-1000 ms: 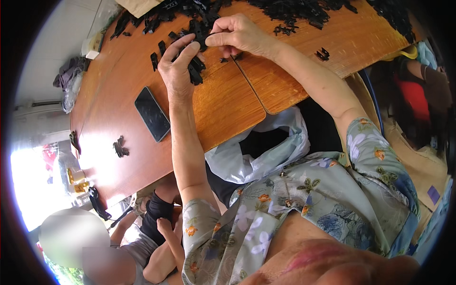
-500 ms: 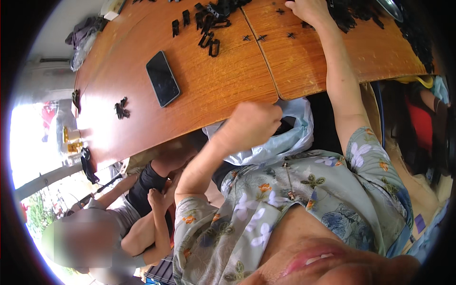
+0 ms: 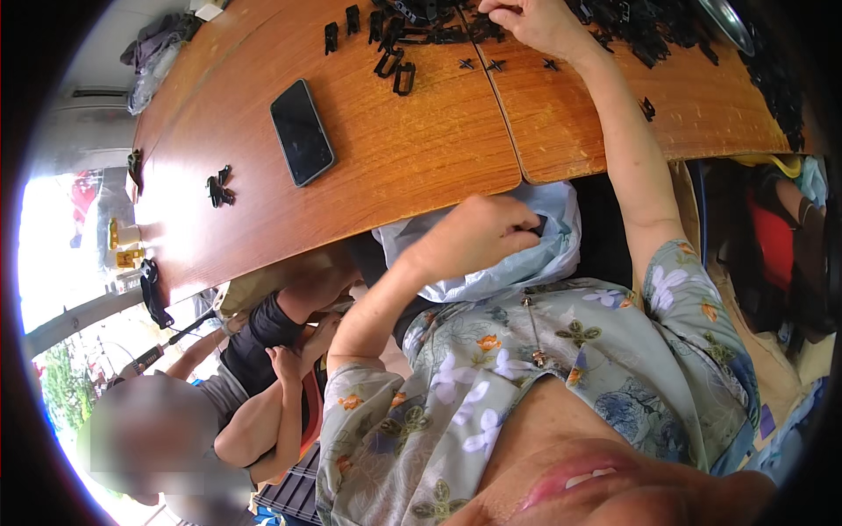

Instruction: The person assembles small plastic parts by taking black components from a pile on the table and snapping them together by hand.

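Note:
My left hand (image 3: pixel 474 232) is over the mouth of a pale plastic bag (image 3: pixel 561 206) at the table's near edge. Its thumb and forefinger are apart, and a dark patch shows by the fingertips inside the bag. At the far side of the table, my right hand (image 3: pixel 531 24) has thumb and fingers pinched together beside a cluster of black plastic parts (image 3: pixel 425 35). What the pinch holds is too small to make out. Two loose rectangular black frames (image 3: pixel 403 79) and small black cross-shaped pieces (image 3: pixel 495 66) lie near that hand.
A phone (image 3: pixel 303 131) lies on the wooden table (image 3: pixel 421 140), with a few black pieces (image 3: pixel 220 187) to its left. More black parts (image 3: pixel 649 39) are heaped at the far right by a shiny metal rim (image 3: pixel 728 24). Another person (image 3: pixel 254 394) sits at the lower left.
My right hand has come nearer and to the left, toward the black cluster. My left hand has shifted slightly right over the bag, its fingers loosening from a curl. The view has tilted slightly.

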Tool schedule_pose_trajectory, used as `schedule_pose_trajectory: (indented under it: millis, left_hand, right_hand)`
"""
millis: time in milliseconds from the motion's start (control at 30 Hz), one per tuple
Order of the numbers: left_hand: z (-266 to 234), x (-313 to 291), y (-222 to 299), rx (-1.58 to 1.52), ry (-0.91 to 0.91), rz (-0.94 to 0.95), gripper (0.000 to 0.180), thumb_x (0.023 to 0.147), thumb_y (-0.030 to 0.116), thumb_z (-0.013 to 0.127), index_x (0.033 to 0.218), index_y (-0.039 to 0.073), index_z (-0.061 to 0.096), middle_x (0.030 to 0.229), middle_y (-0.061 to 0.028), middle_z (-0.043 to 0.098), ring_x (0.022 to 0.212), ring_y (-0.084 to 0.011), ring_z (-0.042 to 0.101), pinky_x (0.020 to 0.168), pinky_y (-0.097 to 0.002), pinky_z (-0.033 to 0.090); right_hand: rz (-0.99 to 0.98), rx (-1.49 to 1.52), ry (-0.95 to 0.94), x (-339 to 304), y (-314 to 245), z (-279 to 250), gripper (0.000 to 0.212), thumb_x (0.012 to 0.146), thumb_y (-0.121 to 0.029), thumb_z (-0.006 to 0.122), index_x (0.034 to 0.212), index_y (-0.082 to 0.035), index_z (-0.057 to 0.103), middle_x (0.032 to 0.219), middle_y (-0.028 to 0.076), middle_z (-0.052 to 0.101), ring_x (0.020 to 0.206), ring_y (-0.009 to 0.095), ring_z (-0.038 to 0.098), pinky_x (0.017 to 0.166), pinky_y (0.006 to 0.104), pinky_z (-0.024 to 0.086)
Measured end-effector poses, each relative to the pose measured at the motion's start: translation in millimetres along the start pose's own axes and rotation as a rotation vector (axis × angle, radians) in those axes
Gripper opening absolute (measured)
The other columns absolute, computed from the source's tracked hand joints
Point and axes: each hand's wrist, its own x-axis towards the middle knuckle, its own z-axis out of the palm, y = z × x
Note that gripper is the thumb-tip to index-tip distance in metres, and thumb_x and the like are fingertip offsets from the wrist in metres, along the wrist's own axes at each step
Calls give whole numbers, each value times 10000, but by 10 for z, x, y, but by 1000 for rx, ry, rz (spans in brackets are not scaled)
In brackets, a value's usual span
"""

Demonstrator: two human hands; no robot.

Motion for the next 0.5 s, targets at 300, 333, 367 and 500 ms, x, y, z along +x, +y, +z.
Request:
schedule_pose_trajectory:
  millis: [300, 333, 367, 500]
  left_hand:
    - [-1179, 789, -359, -137, 910, 138, 196, 913, 147, 673, 1032, -2, 717, 770, -48, 711, 621, -77, 639, 540, -216, 488]
    - [-1183, 822, -411, -139, 1014, 155, 210, 931, 147, 657, 1056, -14, 708, 774, -52, 707, 619, -70, 636, 523, -206, 469]
    - [-1179, 822, -469, -52, 1031, 42, 222, 946, 160, 652, 1072, -16, 701, 770, -46, 699, 616, -65, 623, 530, -204, 469]
    - [-1169, 852, -543, -238, 920, 127, 271, 959, 222, 659, 1080, -17, 700, 738, -48, 679, 627, -77, 601, 568, -211, 483]
  right_hand:
    - [30, -186, -157, 10, 11, 204, 230, 897, -165, 606, 1047, -27, 713, 1051, 147, 663, 1030, 334, 604, 896, 420, 483]
    - [62, -63, -129, 10, -21, 189, 233, 911, -174, 615, 1059, -21, 710, 1043, 148, 677, 1000, 317, 624, 865, 406, 495]
    - [94, 61, -100, 14, -54, 176, 237, 924, -182, 623, 1070, -15, 708, 1035, 148, 690, 970, 301, 645, 834, 393, 507]
    - [192, 387, -107, 55, -196, 124, 219, 922, -168, 666, 1040, 13, 704, 885, 91, 724, 799, 152, 644, 715, 315, 501]
